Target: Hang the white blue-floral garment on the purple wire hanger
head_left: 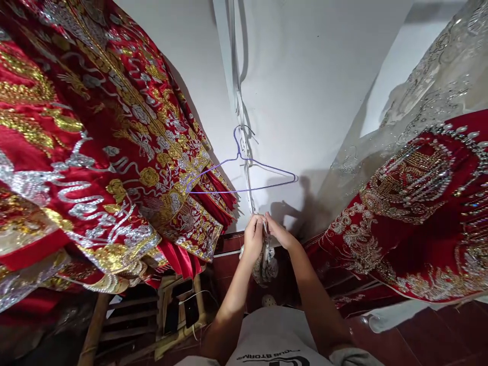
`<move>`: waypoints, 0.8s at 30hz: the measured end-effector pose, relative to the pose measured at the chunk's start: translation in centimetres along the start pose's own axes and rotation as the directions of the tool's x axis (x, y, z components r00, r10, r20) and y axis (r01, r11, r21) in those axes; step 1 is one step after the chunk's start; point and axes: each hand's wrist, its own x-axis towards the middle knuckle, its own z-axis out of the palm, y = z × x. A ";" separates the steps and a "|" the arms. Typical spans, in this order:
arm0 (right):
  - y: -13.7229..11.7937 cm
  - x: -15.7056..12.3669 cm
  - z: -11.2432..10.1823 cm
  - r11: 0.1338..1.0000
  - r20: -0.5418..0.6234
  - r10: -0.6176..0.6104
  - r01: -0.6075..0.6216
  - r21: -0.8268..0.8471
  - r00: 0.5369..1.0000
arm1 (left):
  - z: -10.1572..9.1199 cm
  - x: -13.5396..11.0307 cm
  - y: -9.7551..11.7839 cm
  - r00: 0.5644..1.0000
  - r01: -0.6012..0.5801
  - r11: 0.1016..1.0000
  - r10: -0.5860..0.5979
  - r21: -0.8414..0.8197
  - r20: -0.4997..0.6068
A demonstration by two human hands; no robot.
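A long white cloth strip (248, 185) hangs down from above in front of the wall. My left hand (254, 236) is closed around its lower part, fingers curled. Close beside it, my right hand (277, 231) has its fingertips pinched at the same strip. Just under my hands dangles a bunched whitish cloth (266, 265); whether it is one piece with the strip I cannot tell. Above my hands a purple wire hanger (263, 165) hangs by its hook at the strip, with no garment on it.
Red garments with gold and silver embroidery (148, 137) hang at the left. Another beaded red garment (415, 203) and sheer white beaded fabric (430, 91) hang at the right. A bamboo chair (163, 310) holding dark phone-like objects stands low left on the red tiled floor.
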 end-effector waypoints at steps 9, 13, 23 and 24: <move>-9.1 -0.1 -0.7 0.909 0.253 -0.236 0.305 -0.284 0.938 | -5.6 -1.3 -0.1 0.875 0.143 0.978 -0.197 0.154 0.443; -12.0 0.7 -1.7 0.751 0.163 -0.342 0.373 -0.545 0.925 | -8.6 -3.4 -0.6 0.856 0.126 0.911 -0.299 0.392 0.421; -9.8 4.5 -5.4 0.678 0.022 -0.271 0.207 -0.706 0.962 | -16.7 -1.3 1.4 0.932 0.022 0.692 -0.275 0.722 0.235; -9.8 4.5 -5.8 0.669 -0.010 -0.301 0.204 -0.714 0.954 | -17.0 -0.3 2.0 0.946 -0.003 0.683 -0.236 0.731 0.224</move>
